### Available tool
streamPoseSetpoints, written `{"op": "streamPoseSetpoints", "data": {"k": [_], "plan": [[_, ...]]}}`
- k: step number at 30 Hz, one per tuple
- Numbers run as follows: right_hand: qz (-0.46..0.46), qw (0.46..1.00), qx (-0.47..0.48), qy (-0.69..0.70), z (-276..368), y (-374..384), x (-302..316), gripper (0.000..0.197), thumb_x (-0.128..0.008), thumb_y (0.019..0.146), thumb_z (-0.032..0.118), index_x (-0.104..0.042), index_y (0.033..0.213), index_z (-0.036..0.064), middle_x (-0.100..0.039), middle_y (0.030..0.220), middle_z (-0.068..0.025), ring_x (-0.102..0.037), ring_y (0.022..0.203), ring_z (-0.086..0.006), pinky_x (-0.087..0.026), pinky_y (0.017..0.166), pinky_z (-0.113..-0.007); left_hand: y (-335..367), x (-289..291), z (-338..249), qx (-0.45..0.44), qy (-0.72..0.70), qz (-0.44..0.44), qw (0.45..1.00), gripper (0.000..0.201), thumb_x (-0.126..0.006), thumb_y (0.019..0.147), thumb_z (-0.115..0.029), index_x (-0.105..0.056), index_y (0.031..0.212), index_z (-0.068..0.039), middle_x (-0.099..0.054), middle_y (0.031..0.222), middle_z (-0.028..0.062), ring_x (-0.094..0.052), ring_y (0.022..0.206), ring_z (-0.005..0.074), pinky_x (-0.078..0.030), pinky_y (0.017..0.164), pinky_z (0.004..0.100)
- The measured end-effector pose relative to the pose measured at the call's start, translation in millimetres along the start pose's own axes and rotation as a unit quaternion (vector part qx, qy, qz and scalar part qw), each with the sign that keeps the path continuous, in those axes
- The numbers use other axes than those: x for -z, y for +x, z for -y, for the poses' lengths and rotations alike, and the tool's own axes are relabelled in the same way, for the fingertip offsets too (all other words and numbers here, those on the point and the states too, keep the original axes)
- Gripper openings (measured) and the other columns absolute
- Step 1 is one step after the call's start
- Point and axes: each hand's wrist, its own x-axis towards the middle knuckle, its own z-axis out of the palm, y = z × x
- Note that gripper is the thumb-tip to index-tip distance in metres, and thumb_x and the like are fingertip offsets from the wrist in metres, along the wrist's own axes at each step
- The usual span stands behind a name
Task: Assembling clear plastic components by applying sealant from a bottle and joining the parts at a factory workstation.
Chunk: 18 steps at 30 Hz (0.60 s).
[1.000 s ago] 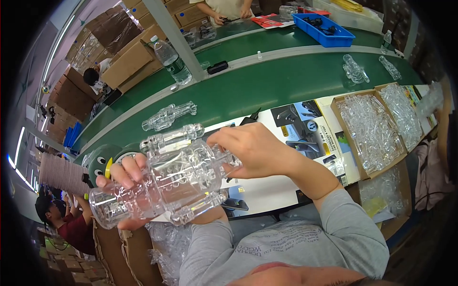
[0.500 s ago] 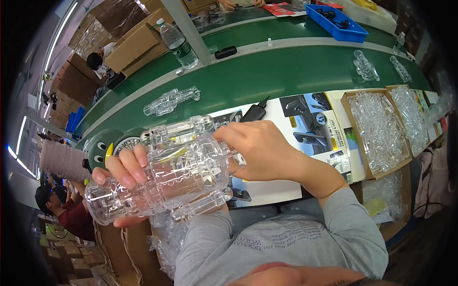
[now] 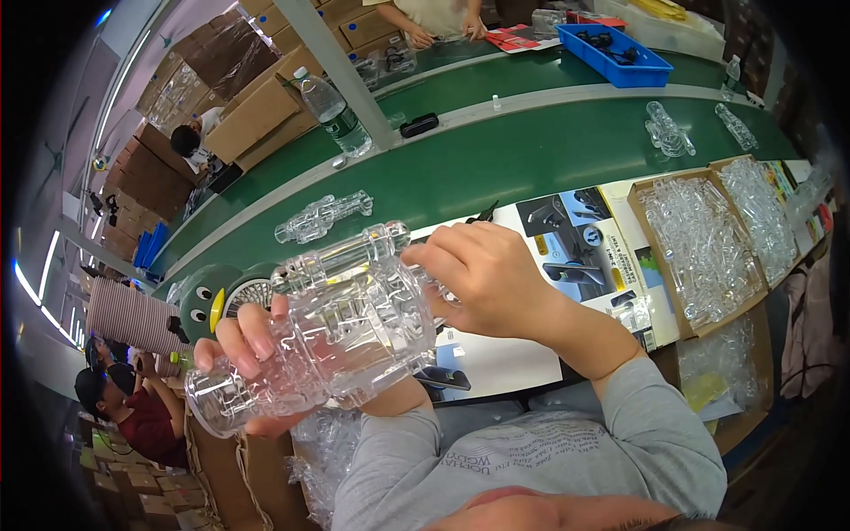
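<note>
Two hands share one clear plastic piece [image 3: 350, 332]: the grip of the left hand [image 3: 252, 341] curls round its lower-left body, that of the right hand [image 3: 489, 279] closes on its upper-right end, its long axis slanting between. Beneath lies cardboard [image 3: 505, 356] printed with lettering and device pictures; across the green bench [image 3: 513, 177], a bottle [image 3: 332, 115] wears a green label.

Green worktop [image 3: 531, 142], stacked cartons [image 3: 217, 53], lit strip lights [image 3: 49, 265].
</note>
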Motion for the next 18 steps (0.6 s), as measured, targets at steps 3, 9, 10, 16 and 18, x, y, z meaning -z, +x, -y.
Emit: {"op": "streamPoseSetpoints", "data": {"k": [3, 9, 10, 16, 18], "plan": [[-0.008, 1.0, 0.006, -0.005, 0.1, -1.2, -1.3, 0.037, -0.068, 0.057, 0.006, -0.062, 0.093, 0.007, -0.06, 0.078, -0.0057, -0.06, 0.065, -0.0222, -0.048, 0.057, -0.032, -1.4, -4.7, -2.2, 0.019, 0.016, -0.013, 1.0, 0.066, -0.077, 0.072, -0.03, -0.039, 0.123, -0.012, -0.049, 0.098, 0.003, -0.048, 0.094, 0.0201, -0.031, 0.101, 0.0488], [0.0, 0.999, 0.008, 0.032, -9.3, 2.9, -8.4, 0.039, -0.069, 0.058, 0.009, -0.06, 0.096, 0.0069, -0.06, 0.083, -0.0063, -0.059, 0.071, -0.0237, -0.047, 0.061, -0.034, -1.6, -11.2, -1.7, 0.007, 0.065, -0.02, 0.998, 0.064, -0.076, 0.072, -0.031, -0.04, 0.123, -0.012, -0.049, 0.097, 0.0032, -0.049, 0.097, 0.0214, -0.029, 0.103, 0.0493], [0.004, 0.999, -0.001, 0.037, -11.7, 4.3, -10.7, 0.039, -0.07, 0.06, 0.011, -0.06, 0.098, 0.0068, -0.059, 0.086, -0.0068, -0.059, 0.075, -0.0244, -0.046, 0.064, -0.035, 3.3, -4.9, -2.6, 0.024, 0.075, 0.001, 0.997, 0.069, -0.076, 0.071, -0.033, -0.039, 0.125, -0.012, -0.049, 0.096, 0.005, -0.05, 0.098, 0.0237, -0.027, 0.106, 0.0507], [0.064, 0.982, -0.174, 0.032, -77.6, 2.6, -29.7, 0.046, -0.074, 0.061, 0.019, -0.056, 0.101, 0.0064, -0.059, 0.088, -0.0101, -0.058, 0.085, -0.0293, -0.043, 0.074, -0.039, 16.2, 13.0, 35.4, 0.003, 0.413, -0.226, 0.882, 0.056, -0.063, 0.08, -0.029, -0.039, 0.126, -0.007, -0.049, 0.122, 0.0225, -0.044, 0.119, 0.0322, -0.03, 0.102, 0.0521], [0.096, 0.967, -0.235, -0.024, -117.0, -1.6, -21.7, 0.047, -0.072, 0.059, 0.017, -0.055, 0.103, 0.0082, -0.06, 0.086, -0.0093, -0.059, 0.085, -0.028, -0.043, 0.074, -0.04, 15.1, 24.8, 21.9, -0.062, 0.397, -0.255, 0.879, 0.049, -0.058, 0.082, -0.026, -0.041, 0.123, -0.006, -0.051, 0.12, 0.0225, -0.045, 0.118, 0.0323, -0.031, 0.1, 0.051]]}}
